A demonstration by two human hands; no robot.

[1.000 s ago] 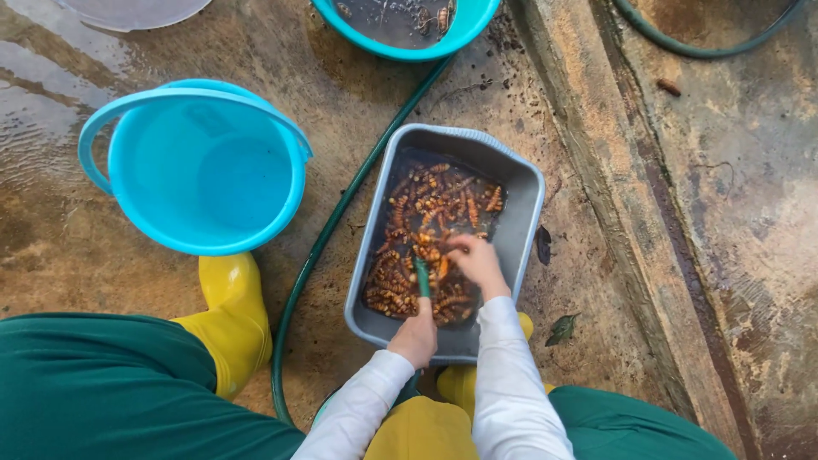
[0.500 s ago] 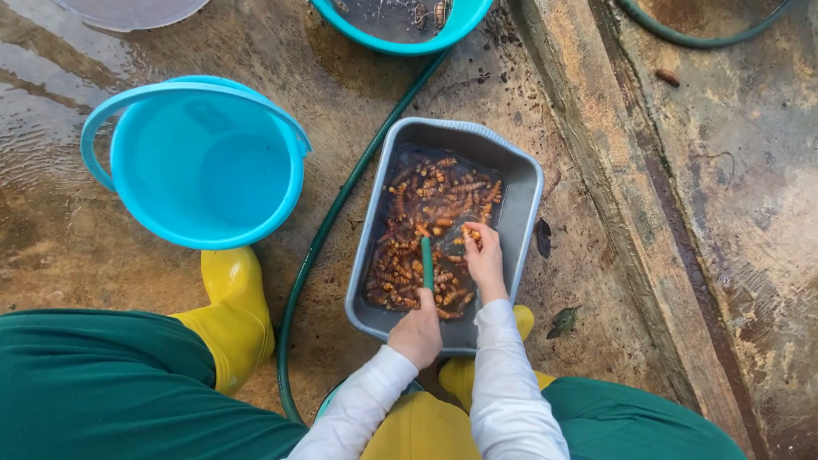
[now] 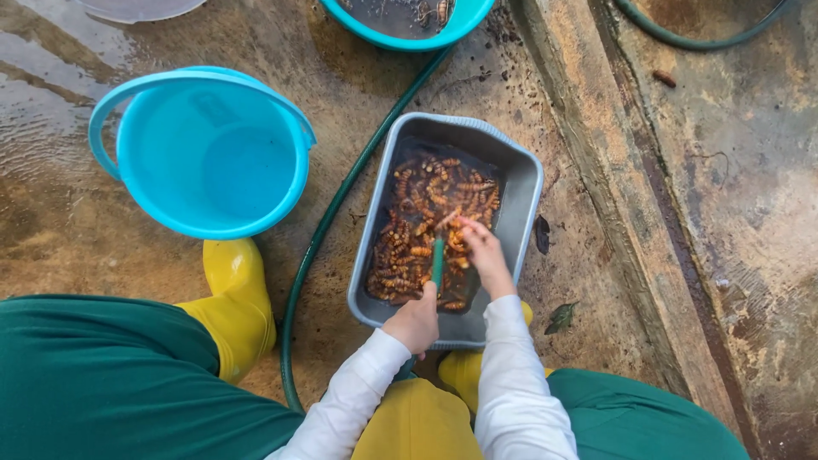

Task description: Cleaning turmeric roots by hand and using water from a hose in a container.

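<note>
A grey rectangular tub stands on the wet ground and holds dark water with several orange-brown grubs. My left hand is closed on the end of a green hose that points into the tub. My right hand reaches into the tub, its fingertips pinching one grub just above the hose tip. White sleeves cover both arms.
An empty light-blue bucket with a handle stands at the left. The green hose runs on across the ground. A second blue basin sits at the top edge. Yellow boots flank the tub. A raised concrete step runs along the right.
My right hand has moved slightly up inside the tub and now pinches a grub at the hose tip. The left hand keeps hold of the hose.
</note>
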